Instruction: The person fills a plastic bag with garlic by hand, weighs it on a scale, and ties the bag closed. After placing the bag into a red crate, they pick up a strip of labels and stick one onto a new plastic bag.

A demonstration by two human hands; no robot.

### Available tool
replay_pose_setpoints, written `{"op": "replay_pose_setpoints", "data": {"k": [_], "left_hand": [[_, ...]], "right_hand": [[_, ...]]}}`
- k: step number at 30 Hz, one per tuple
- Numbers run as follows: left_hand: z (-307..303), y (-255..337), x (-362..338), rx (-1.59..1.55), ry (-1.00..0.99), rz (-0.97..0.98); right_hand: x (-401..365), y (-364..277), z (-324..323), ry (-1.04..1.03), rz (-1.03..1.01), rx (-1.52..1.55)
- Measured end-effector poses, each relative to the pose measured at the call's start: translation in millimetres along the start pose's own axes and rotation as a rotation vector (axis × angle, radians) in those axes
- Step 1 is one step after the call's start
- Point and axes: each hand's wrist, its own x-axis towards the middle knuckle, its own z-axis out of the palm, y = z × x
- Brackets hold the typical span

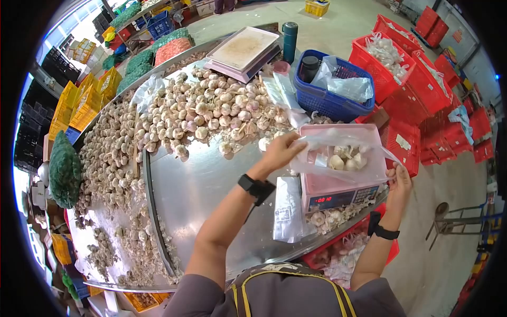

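Observation:
A clear plastic bag [322, 141] with several garlic bulbs [348, 158] in it lies over the pink weighing scale [327, 193]. My left hand [282, 150] is closed on the bag's left edge. On the other side, my right hand [400, 182] pinches the bag's right corner, so the mouth is stretched between them. Red digits glow on the scale's display [325, 199]. A stack of flat plastic bags [288, 211] rests against the scale's left side. Loose garlic and skins [322, 219] lie along its front.
A big heap of garlic [211, 108] covers the far part of the metal table [195, 185]. Behind stand a second scale [245, 50], a green bottle [289, 43] and a blue basket [335, 98]. Red crates [380, 63] are stacked right, near a stool [446, 224].

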Motion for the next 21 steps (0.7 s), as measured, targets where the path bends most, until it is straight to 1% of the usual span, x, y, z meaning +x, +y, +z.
{"op": "replay_pose_setpoints", "data": {"k": [1, 2, 3, 4, 5, 6, 7, 8, 9, 11, 12, 13, 15, 16, 18, 21], "left_hand": [[-8.0, -12.5, 2.1, -0.04, -0.014, -0.017], [-27.4, -21.6, 4.2, 0.103, 0.015, -0.029], [-48.4, -47.4, 11.4, 0.272, 0.102, -0.022], [-70.8, -63.1, 13.0, 0.538, 0.261, 0.043], [-95.0, -75.8, 14.4, 0.61, 0.329, -0.101], [-114.2, -92.4, 7.3, 0.784, 0.463, -0.031], [-144.1, -134.1, 10.1, 0.935, 0.47, 0.024], [-158.9, -144.8, 8.3, 1.059, 0.421, 0.029], [-167.2, -155.8, 8.6, 1.077, 0.387, 0.066], [-161.8, -156.3, 12.3, 1.12, 0.353, -0.011], [-161.9, -168.4, 17.2, 1.148, 0.332, -0.025], [-141.3, -142.2, 19.4, 1.048, 0.288, -0.146], [-142.0, -174.2, 29.3, 1.051, 0.391, 0.128], [-132.5, -171.8, 28.7, 1.042, 0.36, 0.139], [-113.6, -165.8, 22.9, 1.12, 0.362, -0.059], [-97.6, -165.3, 7.2, 1.141, 0.363, -0.117]], "right_hand": [[-3.0, 2.6, 0.6, 0.039, 0.008, -0.079], [-3.3, 4.8, 0.1, 0.055, 0.018, -0.077], [0.1, 6.0, 0.8, 0.032, 0.014, -0.112], [3.2, 7.8, 1.5, 0.012, 0.011, -0.149], [5.0, 9.8, 2.4, 0.04, 0.018, -0.156], [7.6, 11.1, 4.0, 0.019, 0.021, -0.165], [9.7, 11.9, 4.7, 0.007, 0.023, -0.177], [12.3, 12.8, 4.7, -0.012, 0.038, -0.188], [14.7, 13.5, 3.4, -0.022, 0.056, -0.203], [16.5, 15.0, -1.5, -0.017, 0.077, -0.258], [18.3, 16.4, -2.0, -0.02, 0.061, -0.238], [20.1, 18.6, -2.2, -0.03, 0.042, -0.216], [22.5, 23.1, -4.0, 0.022, 0.029, -0.214], [23.5, 24.7, -5.0, 0.019, 0.009, -0.196], [25.1, 27.9, -5.6, 0.053, 0.01, -0.215], [26.7, 36.6, -8.0, 0.047, 0.014, -0.219]]}}
